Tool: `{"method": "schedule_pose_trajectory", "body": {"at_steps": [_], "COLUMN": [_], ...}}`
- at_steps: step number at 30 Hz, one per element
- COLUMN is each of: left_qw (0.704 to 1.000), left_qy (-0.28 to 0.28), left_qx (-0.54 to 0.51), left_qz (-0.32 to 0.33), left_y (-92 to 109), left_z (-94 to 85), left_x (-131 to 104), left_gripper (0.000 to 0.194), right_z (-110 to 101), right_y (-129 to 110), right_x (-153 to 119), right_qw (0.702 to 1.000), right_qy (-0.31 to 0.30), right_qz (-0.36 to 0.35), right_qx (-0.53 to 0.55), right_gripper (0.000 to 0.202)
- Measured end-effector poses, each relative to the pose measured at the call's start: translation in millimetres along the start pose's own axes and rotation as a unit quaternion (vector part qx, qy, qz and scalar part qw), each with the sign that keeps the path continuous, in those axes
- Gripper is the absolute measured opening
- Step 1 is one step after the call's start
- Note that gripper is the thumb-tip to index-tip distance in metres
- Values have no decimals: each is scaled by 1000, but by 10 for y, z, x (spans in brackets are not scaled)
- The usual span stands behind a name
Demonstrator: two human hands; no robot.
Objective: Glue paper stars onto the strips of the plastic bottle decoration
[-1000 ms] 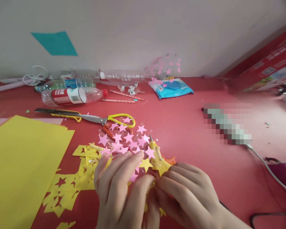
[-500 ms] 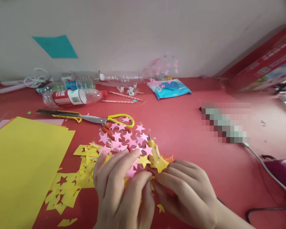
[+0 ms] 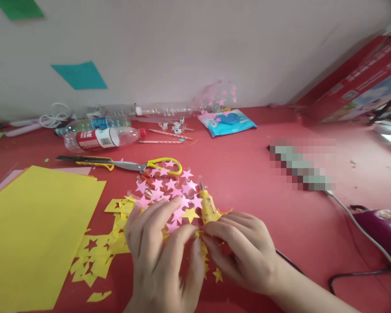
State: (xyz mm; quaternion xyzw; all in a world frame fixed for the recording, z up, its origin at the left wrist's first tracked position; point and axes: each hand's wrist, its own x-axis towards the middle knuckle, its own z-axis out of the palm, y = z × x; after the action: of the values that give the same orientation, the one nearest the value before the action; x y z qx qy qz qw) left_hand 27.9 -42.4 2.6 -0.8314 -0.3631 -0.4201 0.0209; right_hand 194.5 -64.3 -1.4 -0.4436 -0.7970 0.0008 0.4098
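Note:
My left hand point(image 3: 164, 261) rests over a cluster of pink paper stars point(image 3: 171, 184), its thumb and index finger pinching a small yellow paper star point(image 3: 198, 234). My right hand point(image 3: 241, 248) grips the same star from the other side with thumb and fingertips, which partly hide it. Beyond my right fingers lies a yellow hot glue gun point(image 3: 209, 208) with an orange trigger. A larger yellow star point(image 3: 190, 215) sits beside it. More small yellow stars point(image 3: 217, 274) lie below my hands. Cut yellow paper scraps point(image 3: 96, 256) spread left of my left hand.
Yellow paper sheets point(image 3: 39, 234) lie at the left. Scissors point(image 3: 130, 165) sit behind the stars. Plastic bottles point(image 3: 101, 138) and a blue wipes pack point(image 3: 228, 124) line the wall. At right are a blurred-out object point(image 3: 299, 167) with a cord and a purple object point(image 3: 378, 226).
The view has shifted slightly, revealing a green paper on the wall. Both hands stay together at the small yellow star; they appear a little further left in the picture.

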Motion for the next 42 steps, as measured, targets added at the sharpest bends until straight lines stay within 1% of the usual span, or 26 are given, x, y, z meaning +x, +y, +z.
{"method": "schedule_pose_trajectory", "body": {"at_steps": [3, 8, 14, 18, 25, 28, 30, 36, 42], "left_qw": [1000, 998, 999, 999, 996, 997, 999, 1000, 1000], "left_qy": [2, 26, 24, 22, 17, 16, 12, 11, 18], "left_qx": [-12, -7, 0, -14, -49, -41, -31, -18, -4], "left_qz": [-12, -52, -45, -40, -70, -57, -41, -2, 11], "left_y": [21, 66, 47, 17, -11, -25, -32, -26, -23], "left_z": [-5, 23, 16, -24, -10, -3, -8, -21, -4], "left_x": [13, 31, 39, 47, 29, 29, 33, 43, 42], "left_gripper": [14, 13, 10, 14, 14, 13, 12, 16, 16], "right_z": [7, 4, -13, -19, -1, 19, 33, 76, 124], "right_y": [-9, -3, -10, -19, -33, -50, -68, -106, -93], "right_x": [9, 30, 41, 43, 41, 39, 37, 18, 6], "right_qw": [1000, 1000, 1000, 1000, 999, 998, 998, 999, 998], "right_qy": [0, 1, 6, 11, 16, 24, 28, 23, 23], "right_qz": [6, 3, -8, -14, -19, -39, -41, 23, 52], "right_qx": [3, -4, -14, -22, -45, -49, -38, 13, 36], "right_gripper": [8, 8, 11, 10, 17, 21, 20, 14, 11]}}
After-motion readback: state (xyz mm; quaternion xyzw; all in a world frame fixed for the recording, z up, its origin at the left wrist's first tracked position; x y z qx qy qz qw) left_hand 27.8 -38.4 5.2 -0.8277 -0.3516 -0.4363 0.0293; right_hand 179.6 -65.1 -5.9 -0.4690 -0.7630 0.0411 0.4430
